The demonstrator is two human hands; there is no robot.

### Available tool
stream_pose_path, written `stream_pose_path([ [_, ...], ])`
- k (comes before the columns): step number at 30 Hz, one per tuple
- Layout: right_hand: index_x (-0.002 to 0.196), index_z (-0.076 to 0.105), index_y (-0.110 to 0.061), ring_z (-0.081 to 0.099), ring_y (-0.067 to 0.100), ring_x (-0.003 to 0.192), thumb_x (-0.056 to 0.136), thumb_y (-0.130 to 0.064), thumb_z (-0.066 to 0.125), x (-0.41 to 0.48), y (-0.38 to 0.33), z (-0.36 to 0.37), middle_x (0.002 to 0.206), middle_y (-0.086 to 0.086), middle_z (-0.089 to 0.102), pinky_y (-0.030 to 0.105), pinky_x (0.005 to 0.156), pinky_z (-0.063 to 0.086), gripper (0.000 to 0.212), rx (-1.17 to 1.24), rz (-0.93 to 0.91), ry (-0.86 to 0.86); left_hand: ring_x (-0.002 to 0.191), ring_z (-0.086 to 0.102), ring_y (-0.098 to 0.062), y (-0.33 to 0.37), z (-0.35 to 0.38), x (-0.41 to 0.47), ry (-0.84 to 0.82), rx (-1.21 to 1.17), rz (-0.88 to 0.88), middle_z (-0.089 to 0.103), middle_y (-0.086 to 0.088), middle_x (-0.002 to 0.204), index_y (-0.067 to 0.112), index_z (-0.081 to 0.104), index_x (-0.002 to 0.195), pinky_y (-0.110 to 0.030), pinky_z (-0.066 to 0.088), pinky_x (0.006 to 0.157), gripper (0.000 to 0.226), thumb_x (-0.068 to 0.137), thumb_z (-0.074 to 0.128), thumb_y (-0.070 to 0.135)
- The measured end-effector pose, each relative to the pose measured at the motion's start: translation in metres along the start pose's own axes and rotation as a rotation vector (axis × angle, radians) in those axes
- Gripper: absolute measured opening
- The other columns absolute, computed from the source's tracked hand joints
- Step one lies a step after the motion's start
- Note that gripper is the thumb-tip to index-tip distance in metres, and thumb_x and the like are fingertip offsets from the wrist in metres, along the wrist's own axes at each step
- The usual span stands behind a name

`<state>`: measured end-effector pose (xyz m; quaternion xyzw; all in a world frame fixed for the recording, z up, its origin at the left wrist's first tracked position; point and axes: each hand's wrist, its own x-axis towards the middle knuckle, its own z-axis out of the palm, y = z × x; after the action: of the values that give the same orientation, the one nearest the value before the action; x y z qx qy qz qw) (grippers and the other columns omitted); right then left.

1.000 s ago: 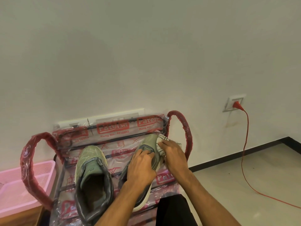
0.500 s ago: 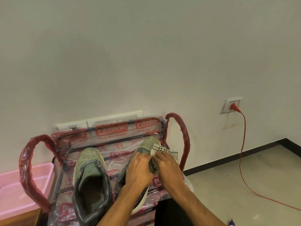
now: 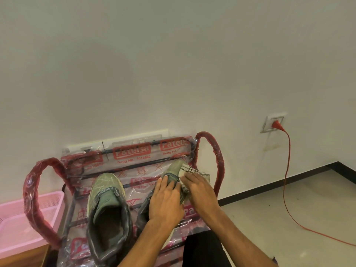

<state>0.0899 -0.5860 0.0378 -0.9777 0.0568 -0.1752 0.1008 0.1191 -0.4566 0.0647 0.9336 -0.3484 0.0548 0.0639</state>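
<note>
Grey-green shoe [image 3: 174, 168] lies at the right end of the plastic-wrapped rack [image 3: 134, 153], toe toward the wall. The left hand [image 3: 166, 201] drapes over its upper and grips it, fingers curled round the laced part. The right hand [image 3: 200, 191] presses a checked cloth [image 3: 189, 170] against the shoe's right side near the toe, fingers nearly straight. A second shoe [image 3: 107, 199] stands just to the left, untouched. A pink basket [image 3: 11, 218] sits left of the rack; a red cord [image 3: 287, 170] hangs from the wall socket [image 3: 266, 127].
</note>
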Motion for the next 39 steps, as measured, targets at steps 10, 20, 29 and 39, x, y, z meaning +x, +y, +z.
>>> stream_pose_path([
  [10, 0.102, 0.074, -0.017, 0.067, 0.018, 0.100, 0.042, -0.037, 0.096, -0.012, -0.006, 0.013, 0.105, 0.001, 0.072, 0.033, 0.091, 0.052, 0.068, -0.113, -0.011, -0.001, 0.142, 0.026, -0.016, -0.001, 0.007, 0.004, 0.012, -0.110, -0.012, 0.048, 0.002, 0.143, 0.020, 0.043, 0.142, -0.033, 0.007, 0.121, 0.058, 0.087, 0.062, 0.022],
  [20, 0.103, 0.073, -0.015, 0.064, 0.018, 0.100, 0.052, -0.029, 0.094, -0.010, -0.012, 0.015, 0.104, 0.001, 0.070, 0.034, 0.091, 0.053, 0.057, -0.120, 0.017, 0.003, 0.137, 0.032, -0.015, 0.001, 0.005, 0.003, 0.024, -0.131, -0.022, 0.047, 0.000, 0.141, 0.020, 0.044, 0.141, -0.032, 0.014, 0.120, 0.056, 0.089, 0.063, 0.025],
  [29, 0.130, 0.056, -0.009, 0.053, 0.029, 0.122, 0.069, -0.025, 0.085, 0.016, 0.010, 0.002, 0.130, 0.012, 0.057, 0.041, 0.106, 0.040, 0.070, -0.232, -0.026, -0.071, 0.139, 0.028, -0.017, 0.003, -0.005, 0.004, 0.017, -0.142, -0.040, 0.039, 0.000, 0.147, 0.015, 0.034, 0.148, -0.029, 0.014, 0.119, 0.071, 0.086, 0.068, 0.021],
  [39, 0.134, 0.055, -0.013, 0.051, 0.025, 0.126, 0.092, -0.013, 0.061, 0.042, 0.005, -0.019, 0.136, 0.008, 0.056, 0.039, 0.106, 0.044, 0.042, 0.130, 0.185, 0.123, 0.144, 0.017, -0.022, -0.005, -0.021, -0.001, -0.076, -0.127, -0.053, 0.024, -0.006, 0.156, 0.028, 0.036, 0.146, -0.039, 0.011, 0.121, 0.072, 0.083, 0.064, 0.047],
])
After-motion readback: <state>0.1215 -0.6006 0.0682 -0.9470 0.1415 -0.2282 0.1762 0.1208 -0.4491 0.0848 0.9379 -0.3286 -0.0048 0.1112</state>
